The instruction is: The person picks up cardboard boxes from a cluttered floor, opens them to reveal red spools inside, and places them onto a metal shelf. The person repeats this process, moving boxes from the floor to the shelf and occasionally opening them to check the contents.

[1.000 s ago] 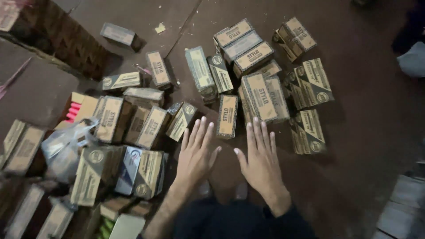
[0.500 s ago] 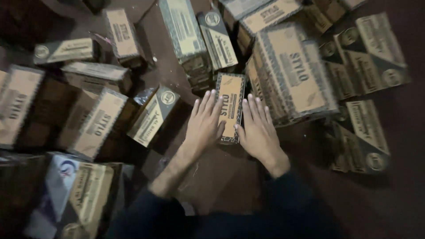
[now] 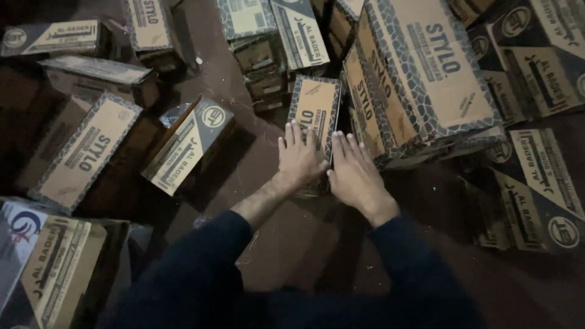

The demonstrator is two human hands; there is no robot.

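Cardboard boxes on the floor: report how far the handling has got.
Done: nothing looks sorted; cartons lie scattered at odd angles on the brown floor. In hand: left hand and right hand rest flat on the small upright box, not lifted. Left: every other box.

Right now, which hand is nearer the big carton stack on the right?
Right. The right hand lies beside the stack, fingertips almost at its edge; the left hand rests on the small box, farther away.

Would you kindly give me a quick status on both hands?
Left hand and right hand flat on small carton. Fingers spread, nothing gripped. Large carton crowds its right side.
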